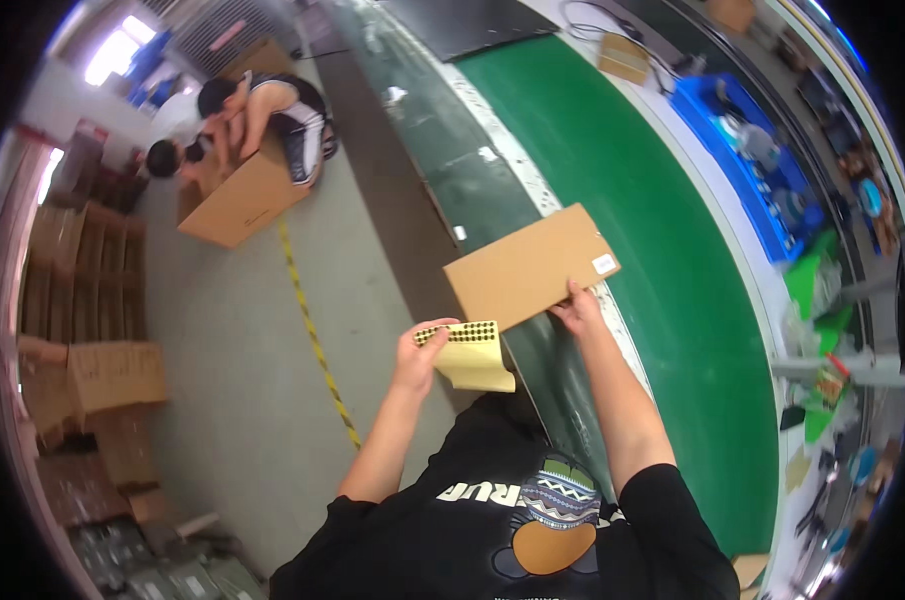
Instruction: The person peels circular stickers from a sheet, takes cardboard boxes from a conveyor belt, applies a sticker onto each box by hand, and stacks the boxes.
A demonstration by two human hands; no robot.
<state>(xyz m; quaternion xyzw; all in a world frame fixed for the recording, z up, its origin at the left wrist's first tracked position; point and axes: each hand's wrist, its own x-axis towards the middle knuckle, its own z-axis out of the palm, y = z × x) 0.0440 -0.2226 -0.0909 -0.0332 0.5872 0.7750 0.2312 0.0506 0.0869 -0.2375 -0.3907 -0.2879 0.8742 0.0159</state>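
My left hand (420, 352) is closed on a yellow sticker sheet (473, 360), its upper part covered in rows of small dark round dots and its lower part curling down. With its thumb on top and fingers beneath, my right hand (579, 308) grips the near edge of a flat brown cardboard box (533, 265). A small white label (604, 264) sits at the box's right end. The box lies over the dark metal edge of the bench, and its near left corner is close to the sticker sheet.
A green conveyor belt (663, 300) runs along the right, with a blue tray (753, 170) of parts beyond it. On the left floor, two people crouch by a large open carton (238, 205). Yellow-black tape (308, 330) crosses the floor; cartons (118, 375) are stacked far left.
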